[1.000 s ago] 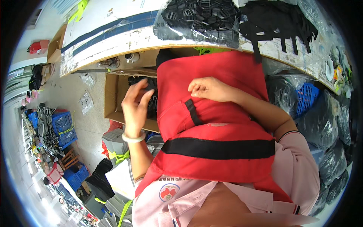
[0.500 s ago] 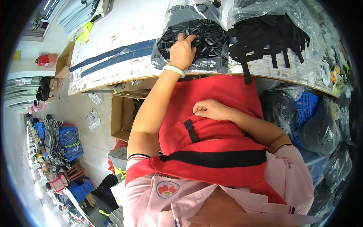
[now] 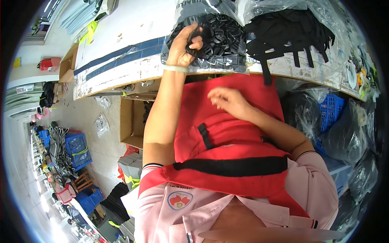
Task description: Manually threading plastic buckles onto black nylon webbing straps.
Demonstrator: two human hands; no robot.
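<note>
My left hand is closed around black plastic buckles; the fingers hide how many there are. It is at the left side of a clear plastic bag filled with loose black buckles. My right hand hovers in front of my red apron, close to the table's front edge. Its fingers are loosely bent and apart, with nothing visible in them. To the right of the buckle bag lies a pile of black webbing straps, some ends hanging over the table edge.
Two dark blue strips lie on the white worktable. Below the table stands an open cardboard box. At the right are filled dark plastic bags and a blue crate. Blue crates stand on the floor at left.
My left hand has gone from reaching into the buckles to closing around some, and has shifted left. My right hand has risen toward the table, and its fingers have parted.
</note>
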